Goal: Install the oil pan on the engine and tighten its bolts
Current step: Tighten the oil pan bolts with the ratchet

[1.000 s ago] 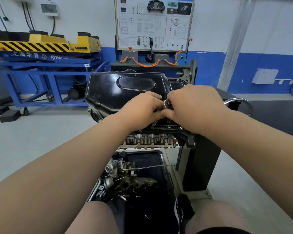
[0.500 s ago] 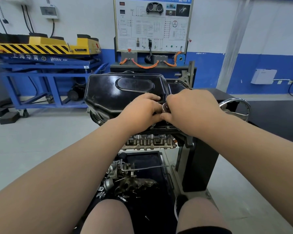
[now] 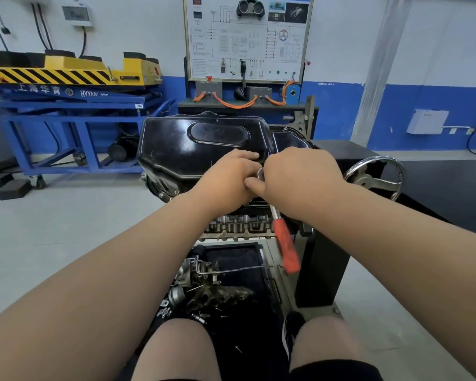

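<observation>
The black oil pan sits on top of the upturned engine on its stand. My left hand and my right hand meet at the pan's near right edge. Between them shows the metal head of a ratchet wrench. Its orange handle hangs down and toward me below my right wrist, blurred. My right hand grips the ratchet head; my left hand's fingers curl against the same spot, and the bolt under them is hidden.
A chrome handwheel juts from the black stand on the right. Below the engine lies a dark tray with loose engine parts. A blue and yellow lift table stands at the left, a training board behind.
The orange ratchet handle has swung into sight below my right wrist; before it was hidden. Both hands stay at the same spot on the pan's edge.
</observation>
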A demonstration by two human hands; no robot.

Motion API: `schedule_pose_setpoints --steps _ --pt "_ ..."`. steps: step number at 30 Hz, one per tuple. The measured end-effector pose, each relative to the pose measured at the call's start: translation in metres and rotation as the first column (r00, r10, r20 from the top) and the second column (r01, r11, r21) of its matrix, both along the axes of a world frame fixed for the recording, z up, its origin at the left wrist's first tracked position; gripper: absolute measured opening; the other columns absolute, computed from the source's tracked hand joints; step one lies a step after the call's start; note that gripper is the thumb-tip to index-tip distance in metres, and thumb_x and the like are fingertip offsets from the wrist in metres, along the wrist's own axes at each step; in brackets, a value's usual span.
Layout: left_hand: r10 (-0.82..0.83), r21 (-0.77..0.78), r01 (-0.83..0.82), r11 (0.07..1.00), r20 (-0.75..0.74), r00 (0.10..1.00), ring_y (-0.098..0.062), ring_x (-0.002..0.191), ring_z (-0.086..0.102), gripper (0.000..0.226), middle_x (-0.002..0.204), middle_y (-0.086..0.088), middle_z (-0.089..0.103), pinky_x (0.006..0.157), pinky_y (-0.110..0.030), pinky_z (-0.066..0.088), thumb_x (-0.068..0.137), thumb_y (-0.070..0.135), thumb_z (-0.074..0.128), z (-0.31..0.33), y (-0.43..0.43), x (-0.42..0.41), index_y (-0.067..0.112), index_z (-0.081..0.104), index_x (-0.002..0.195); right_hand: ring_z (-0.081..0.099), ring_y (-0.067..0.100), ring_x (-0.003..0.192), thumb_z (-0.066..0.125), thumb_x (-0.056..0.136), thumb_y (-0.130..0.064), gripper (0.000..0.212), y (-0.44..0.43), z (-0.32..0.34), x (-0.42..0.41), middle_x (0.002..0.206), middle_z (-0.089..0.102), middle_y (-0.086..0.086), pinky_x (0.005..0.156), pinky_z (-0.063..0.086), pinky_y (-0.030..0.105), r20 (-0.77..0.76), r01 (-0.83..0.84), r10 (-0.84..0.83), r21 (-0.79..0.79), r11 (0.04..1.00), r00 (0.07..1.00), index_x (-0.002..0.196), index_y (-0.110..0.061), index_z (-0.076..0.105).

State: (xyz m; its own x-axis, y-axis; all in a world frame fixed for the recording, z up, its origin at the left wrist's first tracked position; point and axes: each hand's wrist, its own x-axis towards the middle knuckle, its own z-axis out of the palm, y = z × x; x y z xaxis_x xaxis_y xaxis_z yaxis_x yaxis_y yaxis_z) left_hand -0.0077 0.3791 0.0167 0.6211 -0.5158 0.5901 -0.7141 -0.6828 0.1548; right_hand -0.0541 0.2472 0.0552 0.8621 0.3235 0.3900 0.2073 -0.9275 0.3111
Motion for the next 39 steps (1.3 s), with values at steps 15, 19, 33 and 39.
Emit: schedule_pose_setpoints --steps 15,19,33,39 --pt "0.052 -0.029 -0.053 0.998 -0.043 0.998 -0.013 0.126 0.045 0.015 0.115 0.003 0.067 0.104 -0.015 0.02 0.084 0.018 0.065 0.0 -0.003 0.005 0.011 0.073 0.094 0.036 0.016 0.051 0.033 0.092 -0.058 0.05 -0.002 0.003 -0.002 0.059 0.037 0.001 0.046 0.031 0.028 0.036 0.013 -0.015 0.057 0.998 0.999 0.058 -0.02 0.03" --pt "0.004 -0.03 -0.008 1.0 -0.137 0.991 -0.013 0.119 0.052 0.008 0.111 0.007 0.068 0.118 -0.038 0.011 0.087 0.023 0.063 0.004 0.001 0.003 0.024 0.067 0.08 0.046 0.017 0.057 0.051 0.089 -0.048 0.035 -0.006 0.012 0.001 0.063 0.041 -0.002 0.049 0.035 0.029 0.006 -0.078 0.079 -0.006 0.997 0.997 0.07 -0.019 0.048" --pt "0.008 -0.112 -0.018 0.994 -0.09 0.996 -0.011 0.126 0.048 0.011 0.12 0.006 0.066 0.118 -0.036 0.011 0.084 0.019 0.065 -0.006 -0.003 0.008 0.013 0.071 0.091 0.048 0.021 0.066 0.047 0.089 -0.05 0.044 -0.014 -0.007 0.005 0.069 0.043 -0.002 0.045 0.027 0.027 0.116 -0.077 0.055 0.195 0.978 0.992 0.116 -0.015 0.046" --pt "-0.005 -0.066 0.001 0.998 -0.048 0.999 -0.018 0.117 0.053 0.013 0.103 0.008 0.069 0.115 -0.041 0.02 0.09 0.029 0.064 -0.003 0.001 0.005 0.017 0.069 0.09 0.05 0.025 0.078 0.053 0.09 -0.048 0.052 -0.023 0.007 0.003 0.082 0.051 0.004 0.059 0.034 0.031 0.134 -0.213 0.218 -0.048 0.976 0.967 0.131 -0.019 0.037"
